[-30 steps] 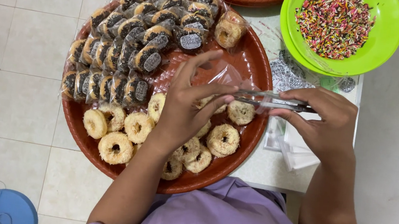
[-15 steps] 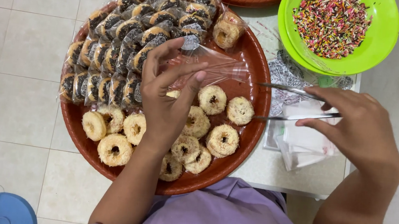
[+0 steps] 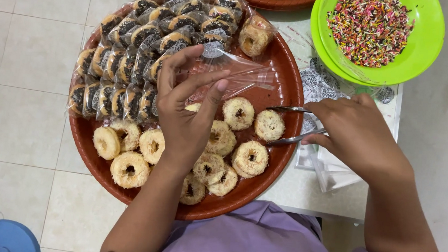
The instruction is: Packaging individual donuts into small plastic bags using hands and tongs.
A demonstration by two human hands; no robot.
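Observation:
A round red-brown tray [image 3: 289,77] carries several bare crumb-coated donuts [image 3: 250,158] at the front and rows of chocolate-sprinkled donuts in clear wrappers [image 3: 133,40] at the back. My left hand [image 3: 184,111] hovers over the tray's middle and pinches an empty clear plastic bag [image 3: 245,76] between thumb and fingers. My right hand [image 3: 357,136] grips metal tongs [image 3: 292,124], whose open tips sit on either side of one bare donut [image 3: 269,125] near the tray's right edge.
A green bowl [image 3: 423,52] full of coloured sprinkles stands at the back right on the white table [image 3: 311,189]. A stack of clear bags [image 3: 329,172] lies under my right hand. Another red tray [image 3: 258,0] shows at the top. A blue object [image 3: 2,236] sits on the tiled floor.
My right hand has drawn the tongs left from the table edge to a bare donut on the tray. My left hand has kept hold of the plastic bag, lifting it slightly.

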